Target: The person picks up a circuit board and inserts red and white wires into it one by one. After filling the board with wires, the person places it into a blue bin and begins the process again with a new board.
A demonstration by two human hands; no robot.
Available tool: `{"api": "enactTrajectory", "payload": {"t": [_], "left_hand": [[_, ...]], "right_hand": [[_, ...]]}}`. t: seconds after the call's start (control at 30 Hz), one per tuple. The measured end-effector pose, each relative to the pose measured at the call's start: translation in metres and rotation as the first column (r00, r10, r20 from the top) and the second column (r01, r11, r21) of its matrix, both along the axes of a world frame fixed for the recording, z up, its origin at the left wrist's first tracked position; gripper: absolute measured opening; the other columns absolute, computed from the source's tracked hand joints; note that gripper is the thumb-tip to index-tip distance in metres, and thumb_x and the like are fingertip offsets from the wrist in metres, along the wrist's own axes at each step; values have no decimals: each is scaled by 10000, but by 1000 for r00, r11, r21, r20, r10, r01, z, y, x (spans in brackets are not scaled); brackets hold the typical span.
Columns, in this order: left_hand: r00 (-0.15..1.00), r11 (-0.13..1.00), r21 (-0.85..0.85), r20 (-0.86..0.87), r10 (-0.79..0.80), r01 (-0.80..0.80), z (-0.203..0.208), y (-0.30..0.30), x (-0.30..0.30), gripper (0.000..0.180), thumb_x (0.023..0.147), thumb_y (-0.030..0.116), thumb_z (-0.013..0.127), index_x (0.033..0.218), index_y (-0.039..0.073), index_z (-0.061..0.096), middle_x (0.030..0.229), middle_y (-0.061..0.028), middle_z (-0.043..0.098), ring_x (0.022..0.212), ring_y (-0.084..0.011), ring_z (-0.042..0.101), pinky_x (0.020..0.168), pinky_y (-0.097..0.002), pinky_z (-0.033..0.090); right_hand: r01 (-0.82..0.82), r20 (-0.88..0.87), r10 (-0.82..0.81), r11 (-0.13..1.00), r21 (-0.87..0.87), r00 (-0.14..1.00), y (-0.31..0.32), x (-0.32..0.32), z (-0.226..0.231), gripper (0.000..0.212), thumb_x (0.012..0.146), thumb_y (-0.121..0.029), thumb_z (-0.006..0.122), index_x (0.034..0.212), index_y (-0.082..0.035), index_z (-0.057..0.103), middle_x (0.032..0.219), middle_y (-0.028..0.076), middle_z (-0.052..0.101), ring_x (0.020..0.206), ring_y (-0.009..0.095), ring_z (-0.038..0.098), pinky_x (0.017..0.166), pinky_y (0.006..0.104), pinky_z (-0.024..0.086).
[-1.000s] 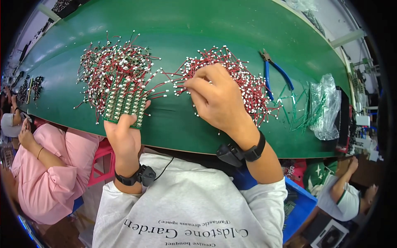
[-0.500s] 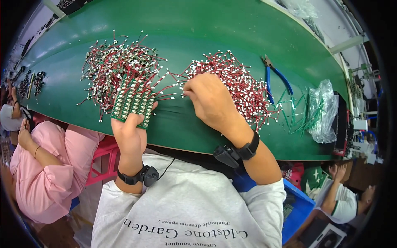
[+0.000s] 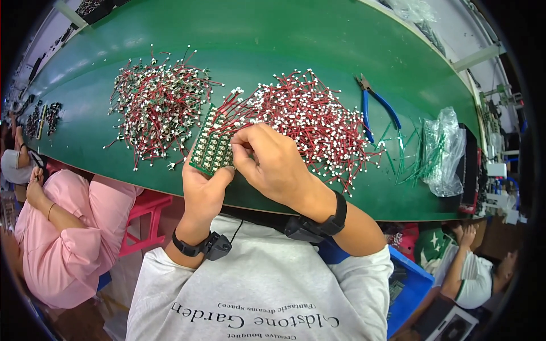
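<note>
My left hand (image 3: 205,190) grips the near end of a green circuit board panel (image 3: 208,149), thumb on top. Rows of small pale connectors cover the panel, and several red wires with white plugs stick out from its far right side. Closed in a pinch, my right hand (image 3: 276,162) is at the panel's right edge; whatever its fingertips hold is hidden. Just beyond it spreads a heap of short red wires with white plugs (image 3: 310,113). A second heap (image 3: 156,105), of wired little boards, lies left of the panel.
Blue-handled cutters (image 3: 367,108) lie right of the wire heap, near thin green strips (image 3: 402,153) and a clear plastic bag (image 3: 443,153). A person in pink (image 3: 65,227) sits at the left, another person (image 3: 475,278) at the right. A blue crate (image 3: 409,290) stands by my right side.
My left hand has carried the panel rightward, away from the left heap. My right hand has come back from the wire heap to the panel's right edge.
</note>
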State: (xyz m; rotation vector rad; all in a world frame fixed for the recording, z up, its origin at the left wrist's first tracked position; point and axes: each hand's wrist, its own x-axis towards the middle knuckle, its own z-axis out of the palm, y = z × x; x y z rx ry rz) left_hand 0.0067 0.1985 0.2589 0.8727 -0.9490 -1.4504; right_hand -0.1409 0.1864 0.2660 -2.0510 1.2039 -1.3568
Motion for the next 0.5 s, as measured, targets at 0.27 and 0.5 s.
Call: {"api": "enactTrajectory", "payload": {"t": [0.27, 0.5], "left_hand": [[999, 998, -49, 16, -39, 39, -9, 3, -1, 491, 795, -148, 529, 1272, -34, 516, 1109, -55, 630, 978, -104, 620, 841, -239, 493], [996, 994, -64, 34, -81, 83, -10, 6, 0, 580, 821, -158, 479, 1390, -54, 428, 1210, -79, 600, 1077, -121, 595, 930, -262, 471]], "right_hand": [[12, 48, -14, 1000, 28, 999, -3, 0, -4, 118, 826, 14, 670, 916, 32, 597, 803, 134, 600, 636, 254, 639, 544, 335, 520], [-9, 42, 8, 999, 34, 999, -1, 1, -3, 135, 816, 30, 663, 929, 43, 590, 811, 146, 606, 647, 285, 639, 552, 360, 522]]}}
